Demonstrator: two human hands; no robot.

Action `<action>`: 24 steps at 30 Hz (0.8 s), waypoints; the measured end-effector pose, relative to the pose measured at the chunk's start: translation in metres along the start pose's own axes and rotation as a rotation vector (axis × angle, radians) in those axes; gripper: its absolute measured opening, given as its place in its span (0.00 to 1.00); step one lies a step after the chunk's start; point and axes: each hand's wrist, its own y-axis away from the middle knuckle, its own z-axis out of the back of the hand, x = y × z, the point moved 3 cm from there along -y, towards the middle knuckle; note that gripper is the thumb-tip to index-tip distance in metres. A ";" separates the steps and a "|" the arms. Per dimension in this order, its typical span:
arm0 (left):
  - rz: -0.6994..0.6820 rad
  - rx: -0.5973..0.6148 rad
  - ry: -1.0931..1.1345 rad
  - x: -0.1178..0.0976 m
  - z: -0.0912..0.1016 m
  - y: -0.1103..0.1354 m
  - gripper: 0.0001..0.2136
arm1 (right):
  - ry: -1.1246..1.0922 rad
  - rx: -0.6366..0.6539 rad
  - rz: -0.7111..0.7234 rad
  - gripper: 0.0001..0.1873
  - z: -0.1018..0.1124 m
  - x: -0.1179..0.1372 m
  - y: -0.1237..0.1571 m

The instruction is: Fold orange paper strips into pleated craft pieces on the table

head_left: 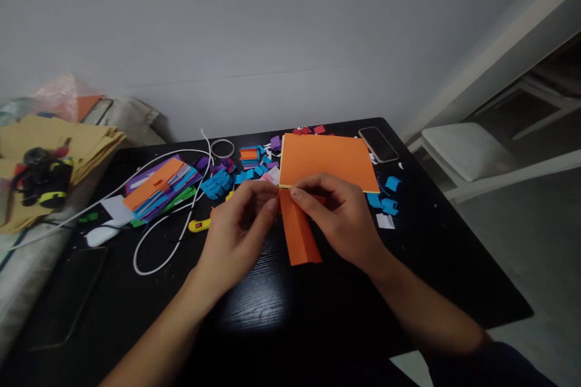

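A folded strip of orange paper (299,233) hangs toward me, its far end between my two hands over the dark table. My right hand (338,214) pinches that end between thumb and fingers. My left hand (245,224) is closed too, its thumb and fingertips meeting at the strip's left corner. Just beyond the fingers lies a larger orange sheet (331,160) with a yellow edge showing under it. A yellow box cutter (198,225) rests left of my left hand, partly hidden behind it.
Small cut blue pieces (216,184) lie left of the sheet, more to its right. A stack of coloured paper (163,184), a white cable (149,266) and a tape ring (222,148) are on the left. One phone (378,144) sits back right, another dark phone (68,296) front left.
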 end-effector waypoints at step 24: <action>-0.100 -0.091 -0.126 0.003 0.006 -0.001 0.03 | 0.002 0.165 -0.090 0.14 0.003 -0.001 0.000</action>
